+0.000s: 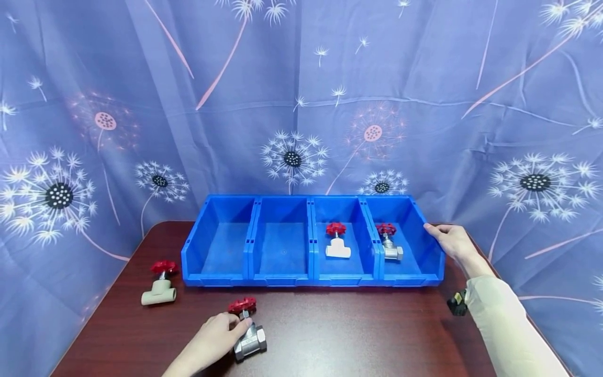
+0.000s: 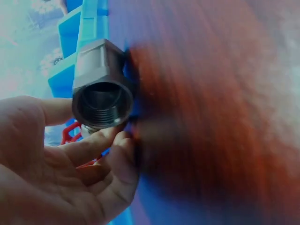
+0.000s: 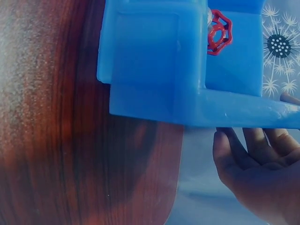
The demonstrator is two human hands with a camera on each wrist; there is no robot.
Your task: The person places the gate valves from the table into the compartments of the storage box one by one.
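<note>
My left hand (image 1: 214, 337) holds a metal gate valve (image 1: 250, 343) with a red handwheel by its neck, low over the front of the table. In the left wrist view the valve's threaded open end (image 2: 103, 105) faces the camera; curled fingers partly hide its wheel. At the far right, my right hand (image 1: 454, 242) holds the side wall of the blue bin row (image 1: 282, 281), a digit over the rim and the other fingers (image 3: 255, 143) along the outside. A white valve (image 1: 337, 248) sits in the third compartment, a smaller metal valve (image 1: 392, 250) in the fourth.
A beige valve (image 1: 159, 293) with a red wheel stands on the dark wooden table (image 1: 358, 330), left of the bins. Behind hangs a blue dandelion-print curtain (image 1: 235, 146). A small black device (image 1: 457, 303) sits at the right wrist. The table's edge (image 3: 178, 173) runs beside the bins.
</note>
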